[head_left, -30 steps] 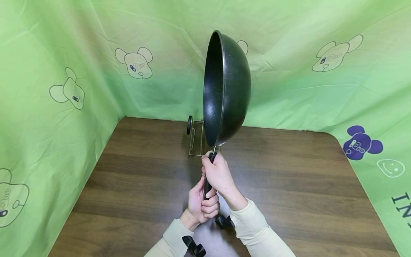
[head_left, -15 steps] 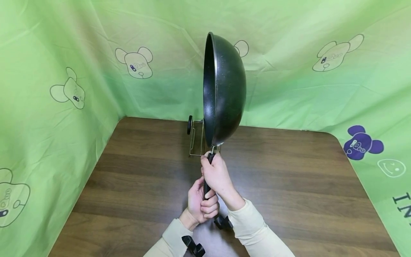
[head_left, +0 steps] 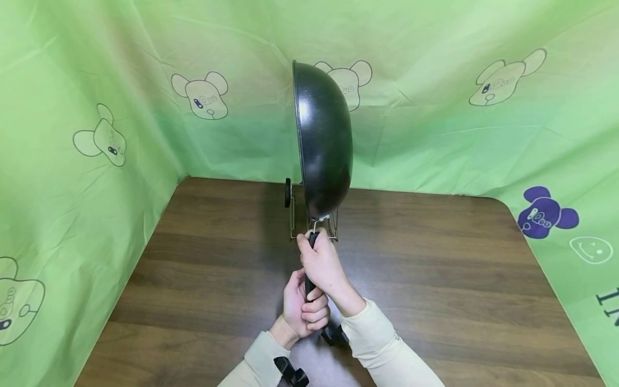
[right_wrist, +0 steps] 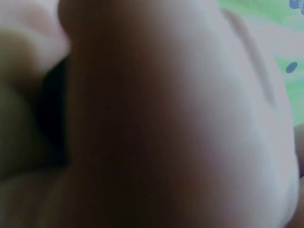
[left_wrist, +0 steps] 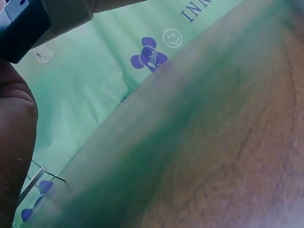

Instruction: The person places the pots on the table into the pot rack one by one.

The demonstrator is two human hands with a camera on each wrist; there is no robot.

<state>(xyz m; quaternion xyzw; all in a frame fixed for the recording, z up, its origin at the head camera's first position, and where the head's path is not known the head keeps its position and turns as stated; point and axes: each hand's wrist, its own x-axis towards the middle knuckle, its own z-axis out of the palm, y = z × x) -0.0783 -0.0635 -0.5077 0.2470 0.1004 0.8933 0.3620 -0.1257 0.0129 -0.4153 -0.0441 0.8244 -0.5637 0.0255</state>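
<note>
A black wok is tipped on its side in the head view, its rim facing left and its rounded underside towards the right. Just below the bowl, my right hand grips the upper part of the black handle. My left hand has its fingers curled round the handle's lower end. Behind the wok stands a thin wire rack, partly covered, with a black disc at its left. Fingers fill the right wrist view in a blur; in the left wrist view the handle cannot be made out.
A brown wood-grain table lies beneath. Green cloth printed with cartoon heads hangs along its back and sides. Black straps sit at both wrists.
The wok has shifted left and turned so its inside no longer shows, only the rim and outer side. Both hands keep their grip and have moved slightly left with the handle.
</note>
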